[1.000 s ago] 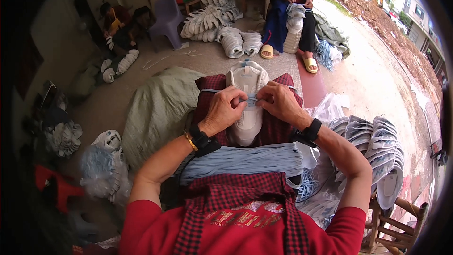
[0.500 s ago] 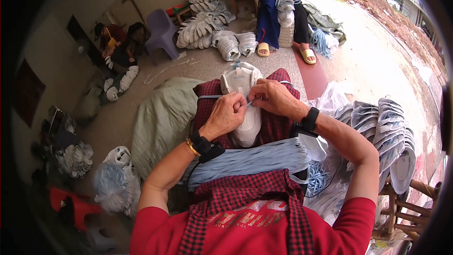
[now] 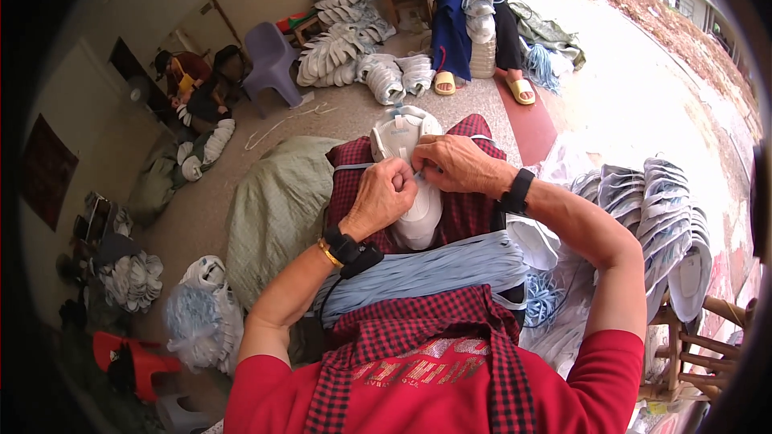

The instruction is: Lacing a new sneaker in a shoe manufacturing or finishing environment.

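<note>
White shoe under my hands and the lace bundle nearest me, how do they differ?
The shoe is white and rounded; the lace bundle is pale blue, with many thin strands. The shoe's toe points toward you, while the bundle lies crosswise. The left hand and right hand are over the shoe; neither is on the bundle. Both lie before you.

shoe (image 3: 419,221) partly hidden by left hand (image 3: 381,195) and right hand (image 3: 465,165), co-worker (image 3: 452,36) cropped at top

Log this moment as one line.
left hand: pinching pale-blue lace | right hand: pinching same lace | white shoe: beneath both hands | lace bundle: between shoe and torso
</note>
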Demonstrator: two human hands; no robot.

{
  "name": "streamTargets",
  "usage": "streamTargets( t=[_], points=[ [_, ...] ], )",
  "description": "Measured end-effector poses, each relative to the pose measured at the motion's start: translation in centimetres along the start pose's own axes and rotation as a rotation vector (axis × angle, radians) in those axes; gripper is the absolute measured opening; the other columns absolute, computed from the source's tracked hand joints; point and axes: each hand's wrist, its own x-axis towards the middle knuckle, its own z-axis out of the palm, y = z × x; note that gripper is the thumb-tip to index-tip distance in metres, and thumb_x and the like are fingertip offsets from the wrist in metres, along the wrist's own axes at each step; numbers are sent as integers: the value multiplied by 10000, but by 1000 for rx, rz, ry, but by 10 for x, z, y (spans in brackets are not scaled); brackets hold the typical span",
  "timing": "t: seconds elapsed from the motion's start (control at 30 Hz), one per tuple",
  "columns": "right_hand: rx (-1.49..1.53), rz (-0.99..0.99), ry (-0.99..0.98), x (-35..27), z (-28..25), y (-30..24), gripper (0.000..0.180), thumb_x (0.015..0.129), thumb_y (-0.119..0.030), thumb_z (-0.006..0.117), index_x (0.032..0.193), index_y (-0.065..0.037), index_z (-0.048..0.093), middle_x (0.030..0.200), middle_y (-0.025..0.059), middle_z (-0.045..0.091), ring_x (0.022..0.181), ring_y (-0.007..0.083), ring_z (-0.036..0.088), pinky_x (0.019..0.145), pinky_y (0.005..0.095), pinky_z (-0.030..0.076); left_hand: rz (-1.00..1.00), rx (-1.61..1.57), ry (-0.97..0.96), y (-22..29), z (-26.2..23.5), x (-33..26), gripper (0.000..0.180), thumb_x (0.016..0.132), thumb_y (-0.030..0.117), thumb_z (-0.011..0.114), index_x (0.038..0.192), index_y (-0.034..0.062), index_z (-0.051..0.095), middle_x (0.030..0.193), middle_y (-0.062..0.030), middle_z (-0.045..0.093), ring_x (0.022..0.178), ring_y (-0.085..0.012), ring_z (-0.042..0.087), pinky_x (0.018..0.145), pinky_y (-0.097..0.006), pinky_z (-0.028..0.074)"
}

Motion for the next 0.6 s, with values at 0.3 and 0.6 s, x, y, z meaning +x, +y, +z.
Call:
streamTargets(
  t=[0.3, 0.6],
  points=[
    [174, 72, 89, -3, 9, 3, 158, 726, -73, 638, 870, -10, 645, 720, 82, 603, 618, 195, 590, 585, 345, 457, 26, 41, 22, -3, 1, -1, 83, 755, 56, 641, 738, -12, 596, 595, -94, 504, 520, -174, 480, 510, -336, 402],
    [325, 274, 69, -4, 0, -7, 116, 805, -64, 669, 904, -8, 644, 668, 24, 558, 605, 101, 528, 545, 281, 414, 19, 2, 24, -3, -5, -2, 89, 752, 53, 670, 736, -19, 619, 588, -78, 496, 496, -154, 441, 487, -329, 371]
  ],
)
